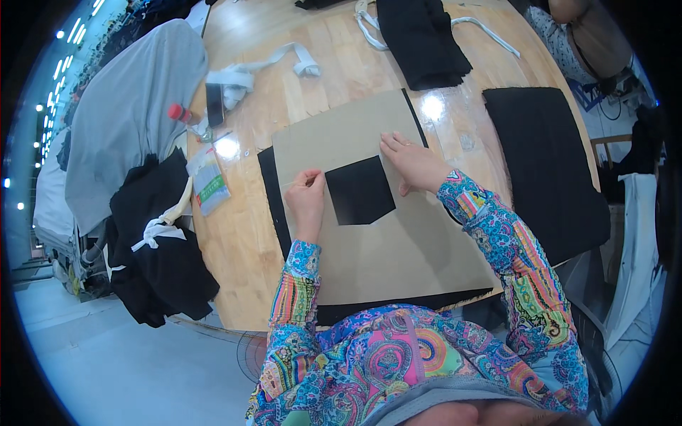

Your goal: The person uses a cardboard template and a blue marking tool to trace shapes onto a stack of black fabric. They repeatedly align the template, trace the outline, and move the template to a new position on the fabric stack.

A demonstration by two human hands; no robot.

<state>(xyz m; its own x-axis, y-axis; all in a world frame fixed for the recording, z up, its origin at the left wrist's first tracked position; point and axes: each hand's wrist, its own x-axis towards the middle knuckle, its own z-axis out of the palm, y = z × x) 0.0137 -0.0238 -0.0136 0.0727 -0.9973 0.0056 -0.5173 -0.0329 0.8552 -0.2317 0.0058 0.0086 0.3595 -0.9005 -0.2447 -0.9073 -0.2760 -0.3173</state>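
Observation:
A beige cardboard sheet (312,263) lies over black fabric (271,186), whose edges show around it. In the sheet's middle is a black pocket-shaped patch (361,192) with a pointed lower edge; I cannot tell if it is a cut-out or a separate piece. My left hand (306,199) is closed in a pinch beside the patch's upper left corner, and what it holds, if anything, is too small to make out. Right of the patch, my right hand (414,162) lies flat on the cardboard, fingers stretched toward its far edge.
Folded black cloth (547,170) lies at the right, and a black stack (423,42) at the far side. Toward the left are white tape (234,77), a dark phone-like object (214,105), a red-capped bottle (179,112), a plastic packet (208,181) and black garments (156,241) hanging over the edge.

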